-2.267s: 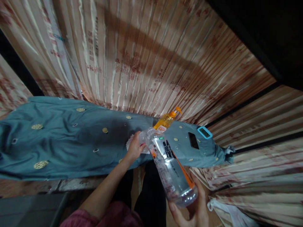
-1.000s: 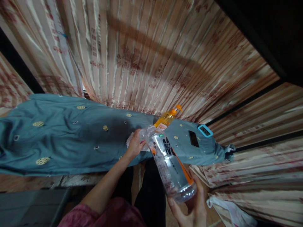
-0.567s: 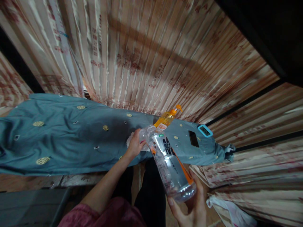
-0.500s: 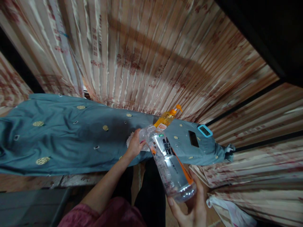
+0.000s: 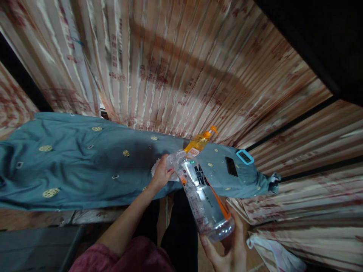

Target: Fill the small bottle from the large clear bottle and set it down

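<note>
A blue cloth (image 5: 70, 170) covers the long surface from left to right. Over its near edge a clear plastic bottle (image 5: 202, 192) lies tilted, mouth far. The right hand (image 5: 229, 253) cups its base and the left hand (image 5: 161, 175) is curled around the neck end. It likely handles light, thin-walled and slick, so base and neck are the surest holds. How much clear liquid it holds is unclear. Just beyond it stands an orange pump bottle (image 5: 200, 143) of orange liquid, then to the right a dark phone (image 5: 231, 166) and a small blue timer (image 5: 245, 156).

Dusty-pink sleeve (image 5: 127, 260) — bunched above the elbow, left hand (image 5: 161, 175) and forearm (image 5: 127, 223) bare.
</note>
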### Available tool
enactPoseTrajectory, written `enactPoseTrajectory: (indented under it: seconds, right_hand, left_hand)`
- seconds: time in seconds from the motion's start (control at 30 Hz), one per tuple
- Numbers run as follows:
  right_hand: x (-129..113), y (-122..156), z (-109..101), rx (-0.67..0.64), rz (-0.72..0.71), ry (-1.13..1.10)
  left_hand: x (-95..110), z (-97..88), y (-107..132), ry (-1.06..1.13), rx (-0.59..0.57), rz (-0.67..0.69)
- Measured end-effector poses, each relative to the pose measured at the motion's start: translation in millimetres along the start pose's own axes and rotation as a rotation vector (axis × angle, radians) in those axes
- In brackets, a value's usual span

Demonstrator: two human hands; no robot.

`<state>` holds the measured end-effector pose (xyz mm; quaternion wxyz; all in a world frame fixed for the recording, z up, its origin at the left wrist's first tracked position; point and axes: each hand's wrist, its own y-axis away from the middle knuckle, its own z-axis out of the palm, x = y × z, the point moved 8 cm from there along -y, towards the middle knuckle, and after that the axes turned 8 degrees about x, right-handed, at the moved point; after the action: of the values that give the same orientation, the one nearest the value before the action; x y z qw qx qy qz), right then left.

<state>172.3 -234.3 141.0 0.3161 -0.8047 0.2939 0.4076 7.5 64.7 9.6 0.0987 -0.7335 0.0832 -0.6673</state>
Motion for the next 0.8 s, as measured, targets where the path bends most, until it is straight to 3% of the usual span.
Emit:
enactPoseTrajectory:
  seconds: [0.8]
  right_hand:
    - [-2.0, -1.2, 1.3, -0.014, 0.029, -0.031]
  left_hand:
    - [0.1, 1.1, 0.0, -0.017, 0.003, 0.03]
